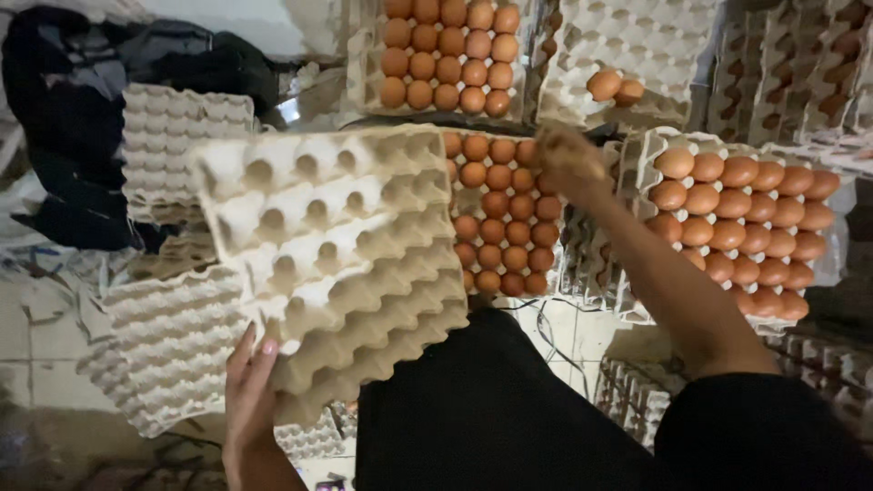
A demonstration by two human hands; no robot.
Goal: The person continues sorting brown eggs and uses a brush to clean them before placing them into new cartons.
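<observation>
The left hand (250,386) grips an empty pulp egg tray (332,264) by its near corner, fingers curled over the edge, and holds it tilted up so its underside faces the camera. Its long axis runs from lower left to upper right, and its far edge overlaps the full tray straight ahead.

That middle tray (500,214) is packed with brown eggs, row on row. The right hand (566,155) reaches out above its far right corner; blur hides the fingers, so whether it holds anything cannot be told. To the right lies another full tray (741,223), its eggs larger in view. Beyond, a further full tray (446,55) sits next to a nearly empty tray (637,55) holding just two eggs (614,88).

On the left, stacks of empty trays (164,345) rest on the tiled floor (36,336), with a second stack (173,136) behind. More trays stand on edge at the far right. Open room is scarce: trays crowd every side, leaving only the floor patch at lower left.
</observation>
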